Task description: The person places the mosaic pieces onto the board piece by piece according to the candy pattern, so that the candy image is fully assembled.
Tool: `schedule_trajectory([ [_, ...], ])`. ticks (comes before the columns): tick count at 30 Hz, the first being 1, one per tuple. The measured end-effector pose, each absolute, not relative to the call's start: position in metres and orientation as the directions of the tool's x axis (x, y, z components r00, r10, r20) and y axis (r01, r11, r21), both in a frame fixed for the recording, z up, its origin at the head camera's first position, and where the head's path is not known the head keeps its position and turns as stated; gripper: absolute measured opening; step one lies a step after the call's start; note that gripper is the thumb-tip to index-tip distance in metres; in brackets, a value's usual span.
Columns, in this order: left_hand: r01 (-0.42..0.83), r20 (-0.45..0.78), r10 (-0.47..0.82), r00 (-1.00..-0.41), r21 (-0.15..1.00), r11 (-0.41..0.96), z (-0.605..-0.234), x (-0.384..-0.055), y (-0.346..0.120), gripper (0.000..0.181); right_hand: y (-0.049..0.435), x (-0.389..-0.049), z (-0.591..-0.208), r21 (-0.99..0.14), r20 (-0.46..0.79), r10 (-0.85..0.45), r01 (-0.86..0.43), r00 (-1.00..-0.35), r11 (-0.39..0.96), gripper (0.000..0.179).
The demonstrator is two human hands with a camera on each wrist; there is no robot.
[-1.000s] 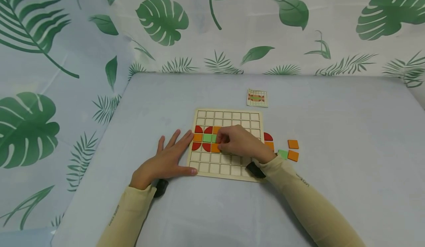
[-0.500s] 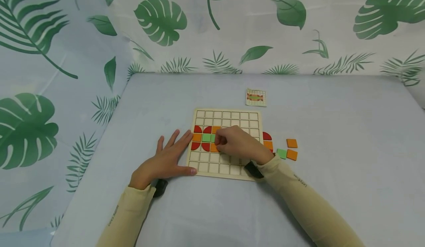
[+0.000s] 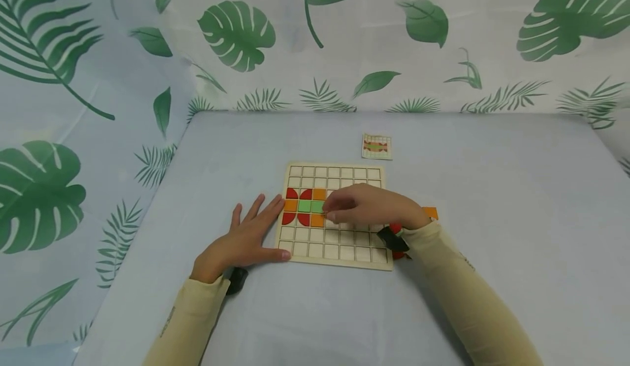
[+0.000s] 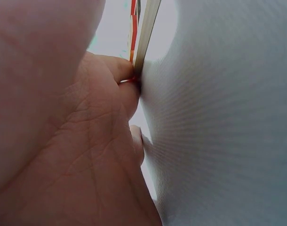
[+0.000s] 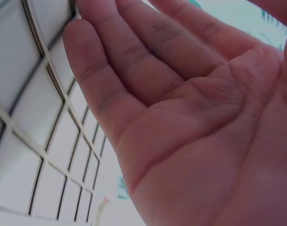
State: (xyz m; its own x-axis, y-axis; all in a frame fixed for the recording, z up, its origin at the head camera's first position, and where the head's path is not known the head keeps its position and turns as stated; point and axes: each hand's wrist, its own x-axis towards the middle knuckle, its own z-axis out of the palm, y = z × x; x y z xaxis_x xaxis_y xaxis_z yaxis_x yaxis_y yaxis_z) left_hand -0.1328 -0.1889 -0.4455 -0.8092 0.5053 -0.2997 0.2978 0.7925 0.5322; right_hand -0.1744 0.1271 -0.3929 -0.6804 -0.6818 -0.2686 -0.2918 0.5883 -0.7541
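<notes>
A wooden grid board [image 3: 334,251] lies on the table with coloured tiles in its left columns. Red quarter-round tiles [image 3: 303,220], orange square tiles [image 3: 319,193] and two green square tiles [image 3: 304,206] sit in the cells. My left hand [image 3: 241,243] lies spread, its fingertips and thumb touching the board's left side. Just right of the second green tile hovers my right hand [image 3: 364,204], fingers loosely bent, with nothing seen between them. The right wrist view shows its bare palm [image 5: 195,136] and extended fingers beside the grid.
Behind the board lies a small pattern card [image 3: 377,146]. Loose pieces sit right of the board, partly covered by my right forearm: an orange tile [image 3: 430,213] and red pieces [image 3: 400,255]. A leaf-printed cloth [image 3: 344,38] rises behind the table.
My right hand has shifted a little to the right and its fingers have loosened, uncovering the second green tile. Its wrist now hides most of the loose tiles. The left hand stays put.
</notes>
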Motion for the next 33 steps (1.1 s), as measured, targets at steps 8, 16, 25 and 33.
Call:
schedule_trajectory([
  [8,0.296,-0.293,0.505,-0.812,0.539,0.788,-0.446,-0.131,-0.189,0.116,0.151,-0.180,-0.385,-0.745,-0.275,-0.622,-0.246,-0.733,0.620,0.037],
  [16,0.297,-0.287,0.511,-0.810,0.550,0.780,-0.446,-0.131,-0.189,0.115,0.182,-0.186,-0.382,-0.743,-0.305,-0.526,-0.147,-0.794,0.653,0.041],
  [25,0.293,-0.284,0.514,-0.809,0.562,0.774,-0.445,-0.131,-0.189,0.115,0.209,-0.191,-0.387,-0.700,-0.313,-0.446,-0.114,-0.838,0.705,0.037],
  [33,0.296,-0.284,0.514,-0.809,0.559,0.774,-0.446,-0.131,-0.189,0.116,0.222,-0.194,-0.390,-0.644,-0.396,-0.384,-0.046,-0.834,0.763,0.037],
])
